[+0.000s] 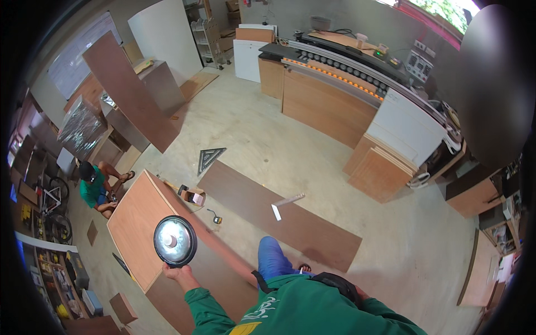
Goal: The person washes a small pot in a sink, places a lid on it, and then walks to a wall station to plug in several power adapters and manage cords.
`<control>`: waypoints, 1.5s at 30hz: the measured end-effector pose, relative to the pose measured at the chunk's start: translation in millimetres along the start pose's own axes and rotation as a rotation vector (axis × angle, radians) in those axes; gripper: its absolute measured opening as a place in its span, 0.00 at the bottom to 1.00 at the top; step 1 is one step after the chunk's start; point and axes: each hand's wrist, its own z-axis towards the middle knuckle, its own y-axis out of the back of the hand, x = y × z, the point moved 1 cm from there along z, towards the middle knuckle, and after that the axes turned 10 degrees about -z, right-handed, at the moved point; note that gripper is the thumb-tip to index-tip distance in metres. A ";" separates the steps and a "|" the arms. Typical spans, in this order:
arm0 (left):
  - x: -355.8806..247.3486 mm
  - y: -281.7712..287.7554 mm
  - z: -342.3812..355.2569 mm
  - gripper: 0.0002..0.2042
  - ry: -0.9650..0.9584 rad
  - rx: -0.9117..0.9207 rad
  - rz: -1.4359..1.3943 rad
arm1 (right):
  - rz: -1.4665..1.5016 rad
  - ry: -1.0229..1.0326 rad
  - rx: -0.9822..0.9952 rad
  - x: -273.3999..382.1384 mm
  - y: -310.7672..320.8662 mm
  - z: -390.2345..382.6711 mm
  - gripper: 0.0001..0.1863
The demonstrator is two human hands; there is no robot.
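My left hand [178, 272] grips the lower rim of a round silver lid-like disc [178, 252] with a black edge and a central knob, held over a large plywood box [134, 223] with a light wood face and a brown side. My right hand [360, 291] shows only as a patch of skin beside my hip at lower right, its fingers hidden behind my body and a black bag. A long brown panel [335, 245] lies on the floor ahead, with an L-shaped metal piece [276, 211] on it. A tape measure [216, 218] is near the box.
A crouching person [92, 190] works beside the box's left. A black triangular square [207, 157] lies on the floor [245, 128]. A long machine bench [329, 111] with stacked boards [374, 178] stands back right. A tall brown board [131, 95] leans back left; shelving [56, 279] lines the left.
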 end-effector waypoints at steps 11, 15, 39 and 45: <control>134.8 -188.4 120.4 0.22 0.060 0.069 -0.071 | -0.187 -0.015 -0.117 351.6 44.7 116.5 0.24; 190.1 -296.6 167.7 0.20 0.114 0.122 -0.006 | -0.552 0.107 -0.174 472.3 36.8 164.5 0.22; 535.8 -747.8 311.1 0.25 0.064 0.182 -0.071 | -0.343 0.180 -0.105 1028.8 227.3 442.2 0.20; 641.5 -841.2 348.4 0.24 0.178 0.214 -0.091 | 0.053 0.371 -0.282 1174.9 296.9 474.6 0.20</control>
